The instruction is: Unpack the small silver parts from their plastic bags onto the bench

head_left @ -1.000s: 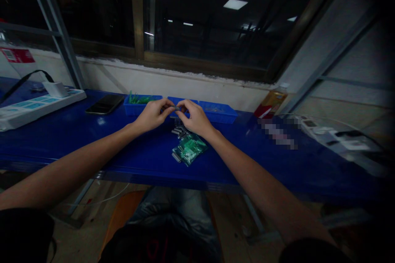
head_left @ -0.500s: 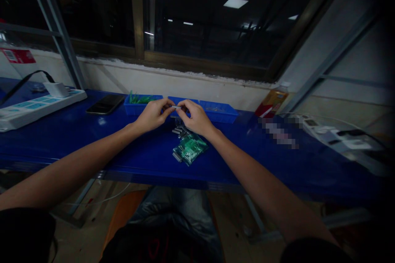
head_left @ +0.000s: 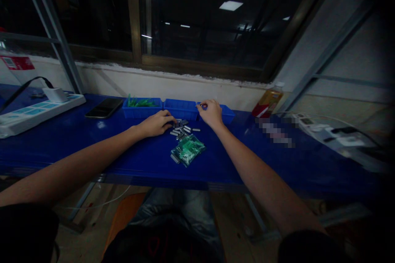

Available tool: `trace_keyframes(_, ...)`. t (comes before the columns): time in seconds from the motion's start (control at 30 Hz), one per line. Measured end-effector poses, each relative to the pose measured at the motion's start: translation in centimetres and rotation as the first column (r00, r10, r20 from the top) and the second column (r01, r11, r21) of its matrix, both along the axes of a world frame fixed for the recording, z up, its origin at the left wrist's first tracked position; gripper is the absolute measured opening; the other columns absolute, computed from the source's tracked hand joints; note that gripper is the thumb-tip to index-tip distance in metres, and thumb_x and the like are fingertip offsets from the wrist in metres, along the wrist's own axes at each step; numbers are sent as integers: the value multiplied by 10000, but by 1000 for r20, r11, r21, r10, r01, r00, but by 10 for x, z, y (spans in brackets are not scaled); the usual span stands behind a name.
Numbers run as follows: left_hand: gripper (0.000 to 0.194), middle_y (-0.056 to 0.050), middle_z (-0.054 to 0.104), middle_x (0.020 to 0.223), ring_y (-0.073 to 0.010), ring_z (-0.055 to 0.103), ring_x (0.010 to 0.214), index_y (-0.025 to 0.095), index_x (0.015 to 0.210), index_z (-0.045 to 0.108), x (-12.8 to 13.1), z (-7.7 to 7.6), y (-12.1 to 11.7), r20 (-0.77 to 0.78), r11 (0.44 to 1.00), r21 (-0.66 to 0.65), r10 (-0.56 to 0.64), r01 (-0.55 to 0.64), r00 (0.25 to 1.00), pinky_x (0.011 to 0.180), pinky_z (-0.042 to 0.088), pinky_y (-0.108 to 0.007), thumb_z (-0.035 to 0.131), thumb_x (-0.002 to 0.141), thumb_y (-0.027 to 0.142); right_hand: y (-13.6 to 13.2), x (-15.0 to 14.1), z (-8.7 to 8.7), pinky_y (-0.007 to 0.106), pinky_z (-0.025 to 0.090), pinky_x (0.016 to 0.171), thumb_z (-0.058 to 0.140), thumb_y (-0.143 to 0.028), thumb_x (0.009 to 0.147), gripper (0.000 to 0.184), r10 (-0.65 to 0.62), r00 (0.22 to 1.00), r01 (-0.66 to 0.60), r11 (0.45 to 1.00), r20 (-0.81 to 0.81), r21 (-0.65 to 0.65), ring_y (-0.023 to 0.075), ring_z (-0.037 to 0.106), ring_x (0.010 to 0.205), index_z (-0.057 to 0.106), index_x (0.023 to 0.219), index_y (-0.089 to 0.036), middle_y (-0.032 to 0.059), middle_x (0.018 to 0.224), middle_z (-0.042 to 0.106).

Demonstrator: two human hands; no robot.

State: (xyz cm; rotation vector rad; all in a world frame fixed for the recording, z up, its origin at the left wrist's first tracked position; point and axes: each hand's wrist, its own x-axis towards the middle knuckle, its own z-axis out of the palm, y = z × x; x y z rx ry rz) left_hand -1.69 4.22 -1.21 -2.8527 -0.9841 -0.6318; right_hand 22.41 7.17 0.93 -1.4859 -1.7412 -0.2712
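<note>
My left hand [head_left: 157, 124] rests low at the left edge of a loose pile of small silvery metal pieces [head_left: 182, 128]. Its thumb and fingertips come together there; what lies between them is too small to make out. Over the left end of the right blue bin [head_left: 227, 114] is my right hand [head_left: 211, 111], with thumb and forefinger pinched. Something tiny may be at those tips, but I cannot make it out. In front of the pile lies a clear bag with green contents [head_left: 189, 149], and a metal piece [head_left: 175, 158] shows at its left corner.
Along the back stand a blue bin [head_left: 142, 111] of green strips and a middle blue bin [head_left: 180, 109]. A phone [head_left: 104, 108] and a white power strip [head_left: 40, 113] lie left. At right are a bottle [head_left: 269, 99] and another power strip [head_left: 336, 133].
My hands were together over the pile, holding a small pale piece. They have parted: the left came down to the pile, the right moved right to the bin.
</note>
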Motion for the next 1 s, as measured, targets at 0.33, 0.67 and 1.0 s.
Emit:
trace_keyframes(0.33, 183, -73, 593, 849, -199, 539, 844, 154, 879, 553, 0, 0, 3, 88, 996, -43, 77, -73, 993, 759, 419, -321, 447, 851, 301, -1, -5, -5, 403, 401, 770, 486, -399, 786, 275, 10, 999, -7, 998, 50, -64, 250, 501, 887, 662, 793, -188, 86, 827, 563)
trace_keyframes(0.67, 171, 8, 546, 632, -127, 542, 593, 157, 935, 487, 17, 0, 7, 443, 979, -202, 121, -33, 888, 580, 402, -245, 365, 874, 261, -31, -35, 6, 376, 383, 776, 514, -362, 798, 206, 273, 942, -267, 962, 197, -58, 233, 488, 890, 626, 833, -193, 79, 855, 568)
trace_keyframes(1.0, 155, 34, 492, 603, -100, 475, 529, 167, 933, 429, 11, 3, -12, 569, 974, -226, 139, -9, 810, 524, 373, -223, 339, 886, 285, -52, -65, 3, 287, 362, 696, 538, -233, 782, 112, 519, 799, -498, 854, 305, -151, 170, 500, 781, 553, 880, -183, 31, 793, 566)
